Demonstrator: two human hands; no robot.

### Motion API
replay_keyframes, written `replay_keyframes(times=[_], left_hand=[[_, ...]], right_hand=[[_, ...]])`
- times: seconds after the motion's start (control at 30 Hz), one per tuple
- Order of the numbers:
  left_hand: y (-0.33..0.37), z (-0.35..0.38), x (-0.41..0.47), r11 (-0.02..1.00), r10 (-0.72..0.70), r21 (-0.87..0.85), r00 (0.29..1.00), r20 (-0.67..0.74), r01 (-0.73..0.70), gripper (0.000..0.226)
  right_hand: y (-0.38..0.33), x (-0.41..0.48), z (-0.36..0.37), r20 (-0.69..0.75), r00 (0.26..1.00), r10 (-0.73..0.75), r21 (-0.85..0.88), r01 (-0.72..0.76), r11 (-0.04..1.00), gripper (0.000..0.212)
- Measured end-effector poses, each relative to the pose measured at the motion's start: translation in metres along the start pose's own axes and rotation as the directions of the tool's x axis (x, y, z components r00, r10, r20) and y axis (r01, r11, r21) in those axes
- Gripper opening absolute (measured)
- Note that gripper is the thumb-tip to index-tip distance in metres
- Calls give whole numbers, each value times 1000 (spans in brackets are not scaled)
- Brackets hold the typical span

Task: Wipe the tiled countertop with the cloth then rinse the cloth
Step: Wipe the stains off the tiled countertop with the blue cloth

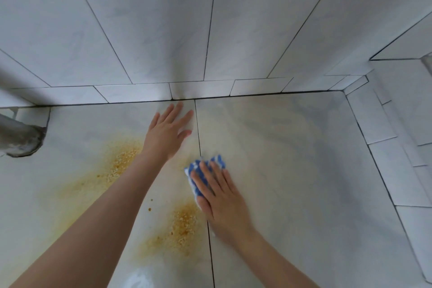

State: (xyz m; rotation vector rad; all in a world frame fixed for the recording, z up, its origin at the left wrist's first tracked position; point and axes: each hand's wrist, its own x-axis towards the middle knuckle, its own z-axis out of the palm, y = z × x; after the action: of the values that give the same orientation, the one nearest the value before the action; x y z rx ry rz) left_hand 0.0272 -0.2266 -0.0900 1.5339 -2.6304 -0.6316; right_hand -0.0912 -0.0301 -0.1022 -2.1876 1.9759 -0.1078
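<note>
The cloth (203, 172) lies flat under the right hand's (222, 199) fingers (211, 175).

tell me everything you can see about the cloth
The cloth is a blue-and-white patterned, soft-looking fabric, bunched flat on the tiled countertop across a dark grout line. The right hand presses on it with straight fingers, covering most of it; only its far and left edges show. An orange-yellow stain lies just nearer the person.
</note>
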Motion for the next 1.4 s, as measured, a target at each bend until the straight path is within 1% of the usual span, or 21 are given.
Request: replay_keyframes(times=[0.07,0.13,0.17,0.23,0.3,0.37,0.43,0.47,0.53,0.63,0.7,0.77,0.83,0.9,0.97,1.07,1.13,1.17,1.2,1.3,1.4], left_hand=[[0,1,0,1000,-3,1,1000,-8,3,52],[1,2,0,1000,-9,-14,1000,-17,8,52],[1,2,0,1000,-9,-20,1000,-19,9,52],[1,3,0,1000,-9,-21,1000,-18,9,52],[1,2,1,1000,-10,-24,1000,-21,9,52],[2,2,1,1000,-14,-26,1000,-23,13,52],[3,3,1,999,-13,-30,1000,-28,13,52],[3,3,1,999,-13,-33,1000,-28,13,52],[4,3,1,999,-20,-36,1000,-23,19,52],[5,4,1,999,-29,-38,999,-16,28,52],[5,3,1,999,-25,-37,999,-20,24,52],[4,3,1,999,-20,-40,1000,-23,19,52],[4,3,1,999,-16,-39,1000,-26,15,52],[4,3,1,999,-17,-46,1000,-26,16,52],[3,3,1,999,-21,-50,1000,-22,20,52],[3,4,1,999,-14,-51,1000,-21,13,52],[3,4,2,998,-15,-55,999,-29,14,52],[3,4,2,998,-16,-56,999,-31,15,51],[3,4,2,998,-16,-57,999,-32,14,51],[4,4,2,998,-19,-60,999,-28,18,51],[4,3,2,998,-25,-57,999,-23,23,52]], right_hand=[[14,-17,-1,15,999,-46,24,46,999,50],[40,-23,-3,10,1000,-28,28,28,999,50],[56,-23,-5,-1,1000,16,21,-16,1000,51],[94,-19,-11,-21,987,158,-6,-158,987,51],[124,-13,-17,-35,943,331,-31,-332,943,54],[130,-9,-19,-49,882,468,-13,-469,883,55],[114,-4,-17,-87,844,530,17,-530,848,54],[101,-2,-15,-95,844,528,28,-528,849,54],[69,-4,-10,-92,878,470,45,-468,883,54],[18,-15,-3,-79,933,352,77,-347,935,52],[-3,-31,0,-48,966,256,61,-253,966,52],[-3,-44,0,-10,986,164,38,-163,986,51],[14,-52,-3,7,993,114,33,-114,993,51],[45,-56,-4,-8,986,166,36,-166,986,51],[86,-60,-8,-32,954,298,1,-298,955,53],[129,-62,-11,-82,845,529,-12,-532,847,55],[125,-52,-9,-106,764,636,12,-639,769,54],[116,-44,-8,-119,745,657,23,-659,751,53],[103,-37,-8,-126,748,652,29,-654,756,53],[60,-21,-6,-101,832,545,38,-544,838,54],[4,-21,2,-63,912,404,81,-399,913,53]])
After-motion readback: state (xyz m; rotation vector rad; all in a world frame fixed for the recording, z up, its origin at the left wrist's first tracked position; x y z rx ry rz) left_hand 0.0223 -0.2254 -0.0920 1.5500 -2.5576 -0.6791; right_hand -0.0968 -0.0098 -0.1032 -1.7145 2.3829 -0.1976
